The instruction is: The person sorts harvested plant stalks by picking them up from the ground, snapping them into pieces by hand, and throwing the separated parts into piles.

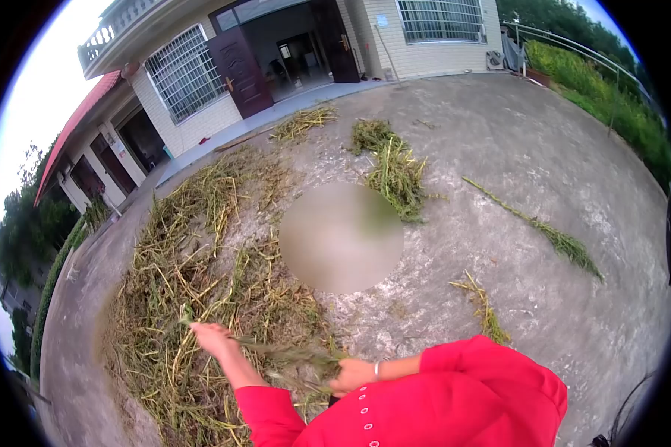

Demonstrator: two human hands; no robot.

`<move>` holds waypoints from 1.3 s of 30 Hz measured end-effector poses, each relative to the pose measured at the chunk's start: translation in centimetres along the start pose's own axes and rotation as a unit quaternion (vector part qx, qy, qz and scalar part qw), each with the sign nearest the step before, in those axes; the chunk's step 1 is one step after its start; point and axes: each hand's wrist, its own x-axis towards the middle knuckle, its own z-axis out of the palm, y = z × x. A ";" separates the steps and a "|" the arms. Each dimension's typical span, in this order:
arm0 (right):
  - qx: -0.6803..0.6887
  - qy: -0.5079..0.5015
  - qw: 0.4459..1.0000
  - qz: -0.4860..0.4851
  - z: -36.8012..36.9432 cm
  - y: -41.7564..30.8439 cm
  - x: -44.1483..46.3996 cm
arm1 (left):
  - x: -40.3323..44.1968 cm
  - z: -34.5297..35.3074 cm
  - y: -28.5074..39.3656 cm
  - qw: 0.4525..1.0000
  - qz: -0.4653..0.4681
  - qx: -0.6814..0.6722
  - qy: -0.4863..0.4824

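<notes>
My left hand point(215, 340) is closed around a plant stalk point(287, 352), and a pale cut end pokes out past the fingers. The leafy part of this stalk stretches across to my right hand point(353, 377), which is closed on it close to my body. A white band circles my right wrist. Below both hands spreads a wide heap of cut, drying plant stalks point(175, 276), green and straw-yellow. Motion smears the held stalk a little, and a round blurred patch hides the ground ahead.
A leafy bundle point(397, 175) lies ahead on the concrete yard point(514, 141). One long stalk point(540, 227) and a small yellowish sprig point(484, 309) lie to the right. Beyond stands a house with an open brown door point(240, 71); a railing point(574, 51) borders greenery at right.
</notes>
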 end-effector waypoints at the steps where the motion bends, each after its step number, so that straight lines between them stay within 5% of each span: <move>1: 0.032 -0.046 0.998 -0.011 0.2 0.4 -0.2 | 0.5 0.5 0.7 1.000 0.008 -0.001 -0.004; 3: -0.031 -0.058 0.998 0.010 -2.5 4.6 -5.1 | -1.0 -1.4 -2.7 0.991 0.031 0.007 -0.133; 5: -0.089 -0.045 0.994 -0.037 -3.0 7.1 -2.8 | -0.4 -1.2 -0.3 0.987 0.044 -0.049 -0.148; 10: -0.253 -0.004 0.967 -0.019 -5.6 11.7 -3.3 | -1.5 -0.6 0.9 0.975 0.024 -0.221 -0.019; 12: -0.279 -0.102 0.954 0.023 -5.3 12.9 -4.8 | -2.1 0.4 2.0 0.964 0.016 -0.260 0.050; 14: -0.262 -0.089 0.960 0.046 -2.6 14.9 -7.1 | -1.5 0.9 2.3 0.959 0.031 -0.277 0.060; 18: -0.291 -0.254 0.904 0.184 -0.2 16.5 -12.8 | 0.8 0.4 2.4 0.971 0.031 -0.236 -0.016; 22: -0.196 -0.280 0.873 0.347 2.8 17.7 -22.7 | 4.6 -2.1 2.6 0.964 0.064 -0.240 -0.095; 26: -0.020 -0.157 0.826 0.541 6.2 15.6 -32.8 | 6.2 -4.3 3.5 0.960 0.108 -0.247 -0.076; 30: 0.007 -0.052 0.655 0.754 8.2 10.0 -39.5 | 5.1 -5.3 3.2 0.973 0.140 -0.158 -0.095; 34: 0.016 0.002 0.552 0.834 15.8 4.2 -48.8 | 3.3 -5.1 1.0 0.980 0.157 0.031 -0.117; 35: 0.043 -0.017 0.506 0.861 15.9 1.4 -49.2 | 2.6 -5.3 0.2 0.974 0.168 0.106 -0.108; 36: 0.068 -0.082 0.392 0.914 16.5 -0.7 -50.0 | 3.4 -6.5 -1.0 0.963 0.166 0.170 -0.125; 39: 0.074 -0.277 0.390 0.875 14.6 -8.5 -49.3 | 3.3 -9.3 -3.8 0.933 0.138 0.299 -0.149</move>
